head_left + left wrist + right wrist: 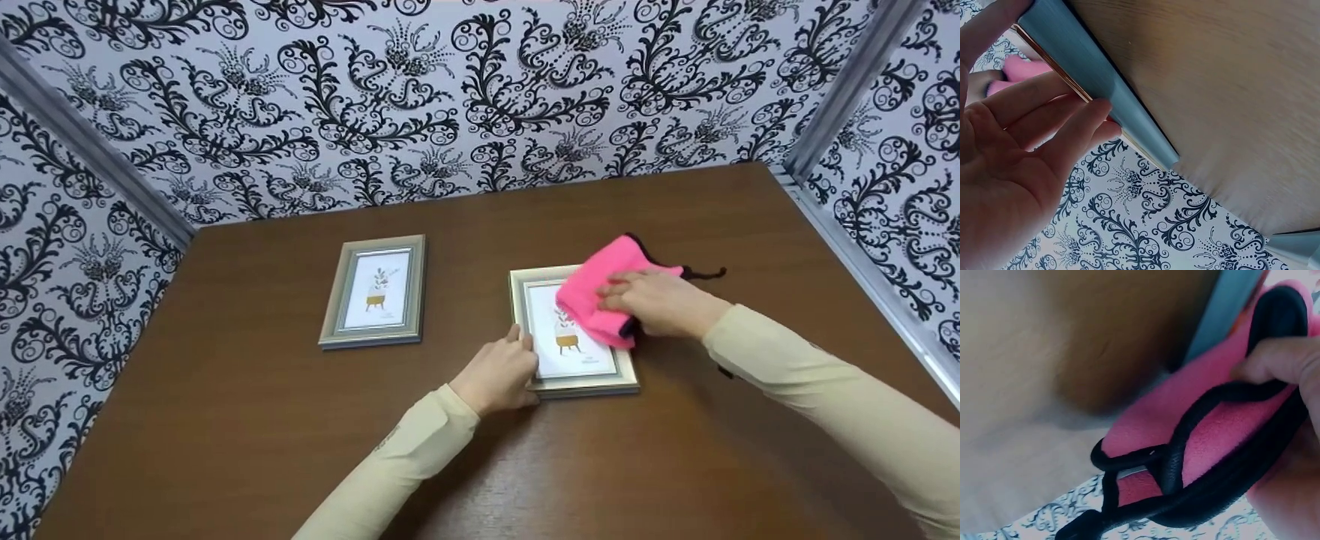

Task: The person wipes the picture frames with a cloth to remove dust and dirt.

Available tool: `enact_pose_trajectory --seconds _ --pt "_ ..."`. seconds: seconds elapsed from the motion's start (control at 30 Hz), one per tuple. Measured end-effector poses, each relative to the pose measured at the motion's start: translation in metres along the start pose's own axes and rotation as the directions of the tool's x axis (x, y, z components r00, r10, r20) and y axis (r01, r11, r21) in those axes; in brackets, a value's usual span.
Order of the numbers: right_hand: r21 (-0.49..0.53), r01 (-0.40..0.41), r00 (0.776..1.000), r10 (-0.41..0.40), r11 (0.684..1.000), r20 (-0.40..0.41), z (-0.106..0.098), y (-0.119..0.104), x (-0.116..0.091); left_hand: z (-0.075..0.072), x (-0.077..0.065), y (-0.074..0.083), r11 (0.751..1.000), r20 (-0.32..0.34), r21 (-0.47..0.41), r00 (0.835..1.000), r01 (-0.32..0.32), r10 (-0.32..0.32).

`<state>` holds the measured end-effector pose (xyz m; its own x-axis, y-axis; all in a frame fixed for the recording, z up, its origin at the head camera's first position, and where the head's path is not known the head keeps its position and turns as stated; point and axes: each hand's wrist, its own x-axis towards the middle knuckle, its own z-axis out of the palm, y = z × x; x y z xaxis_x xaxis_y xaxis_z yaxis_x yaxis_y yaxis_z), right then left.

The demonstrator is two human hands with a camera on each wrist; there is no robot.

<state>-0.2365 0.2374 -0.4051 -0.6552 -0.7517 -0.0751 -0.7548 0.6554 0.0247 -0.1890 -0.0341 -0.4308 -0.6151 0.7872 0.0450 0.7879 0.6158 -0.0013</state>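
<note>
Over on the left, one picture frame (pixel 373 289) lies face up on the brown bench (pixel 255 420), with no hand on it; its long side runs away from the person, towards the patterned wall (pixel 390 142), and its printed pot has its legs towards the person; whether that one has had a wipe, I can't tell. Across we come to the left hand (pixel 499 371), gripping the near left part of a second picture frame (pixel 574 358), fingertips against the blue-grey side; this second picture frame lies flat too, right of the bench's middle, long axis front to back, the far end slanting slightly left in the head view, the drawing's feet pointing back at the person. And here's the pink cloth (pixel 596 292), draped over the far right of the picture and spilling past the right side; so I'd judge the wiping to be under way, not finished, the near left lying uncovered; how much is clean, nobody could say from this! Farther right, the right hand (pixel 660 301) grips the pink cloth, thumb bent over its black trim (pixel 1241 392); beyond it a black cord (pixel 705 274) trails out over the bench.
</note>
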Motion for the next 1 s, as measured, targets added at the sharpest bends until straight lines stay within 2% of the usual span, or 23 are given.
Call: enact_pose_trajectory --seconds 0.23,0.43,0.73,0.83,0.9,1.0 --pt "0.073 0.150 0.988 -0.152 0.986 0.029 -0.014 -0.034 -0.031 -0.002 -0.001 -0.001 0.999 0.014 -0.023 1.000 0.023 -0.022" --pt "0.130 0.177 0.981 -0.185 0.976 0.051 -0.022 -0.044 -0.047 0.001 0.001 0.002 0.998 0.026 -0.027 0.998 0.053 -0.052" --pt "0.148 0.082 0.996 -0.087 0.986 0.031 -0.016 -0.043 -0.049 0.006 -0.002 0.008 0.995 0.011 -0.019 0.995 0.097 -0.097" --pt "0.129 0.057 0.998 -0.055 0.990 -0.016 -0.015 -0.041 -0.045 0.005 -0.007 0.009 0.996 -0.008 -0.011 0.996 0.089 -0.090" --pt "0.116 0.011 0.998 -0.005 0.993 -0.057 -0.016 -0.037 -0.039 0.005 -0.009 0.011 0.997 -0.029 0.013 0.997 0.071 -0.070" --pt "0.138 -0.107 0.986 0.123 0.985 -0.112 -0.017 -0.030 -0.025 0.006 -0.013 0.015 0.997 -0.057 0.060 0.997 0.048 -0.045"
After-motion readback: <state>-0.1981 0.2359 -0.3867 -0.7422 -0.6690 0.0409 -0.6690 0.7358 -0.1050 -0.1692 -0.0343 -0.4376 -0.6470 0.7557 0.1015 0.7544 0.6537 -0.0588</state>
